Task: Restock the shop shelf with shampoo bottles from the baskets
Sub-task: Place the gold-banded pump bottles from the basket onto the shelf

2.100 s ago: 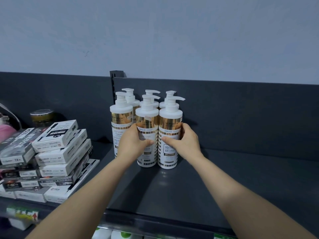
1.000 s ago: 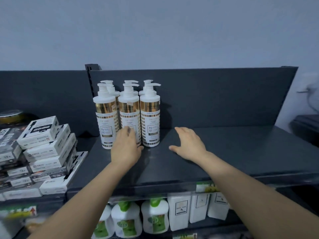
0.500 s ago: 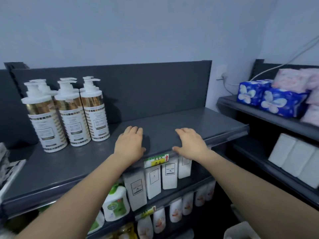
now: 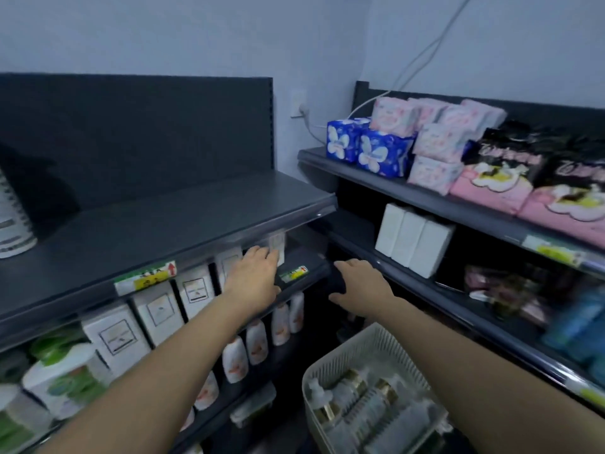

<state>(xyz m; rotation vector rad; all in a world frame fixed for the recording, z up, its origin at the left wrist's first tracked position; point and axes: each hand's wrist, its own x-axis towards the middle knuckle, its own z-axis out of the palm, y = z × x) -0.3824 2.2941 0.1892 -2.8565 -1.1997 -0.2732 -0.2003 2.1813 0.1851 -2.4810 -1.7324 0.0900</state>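
Observation:
A cream plastic basket [image 4: 330, 371] stands low at the bottom right and holds several white shampoo bottles with gold bands [image 4: 357, 407] lying on their sides. The dark top shelf [image 4: 157, 231] runs across the left; only the edge of one shelved shampoo bottle [image 4: 13, 224] shows at the far left. My left hand [image 4: 253, 278] hovers in front of the second shelf with relaxed fingers and holds nothing. My right hand [image 4: 361, 286] hangs beside it, above the basket, fingers loose and empty.
White boxes [image 4: 157, 309] and green-capped bottles [image 4: 65, 375] fill the shelf under the top one. A side rack on the right carries blue tissue packs [image 4: 370, 145], pink packs [image 4: 491, 185] and white blocks [image 4: 412, 237]. A cable [image 4: 422, 57] runs up the wall.
My view has swung right and down, so the shelved bottles slid out to the left and the basket came in. Both hands left the bottles and the top shelf and dropped lower.

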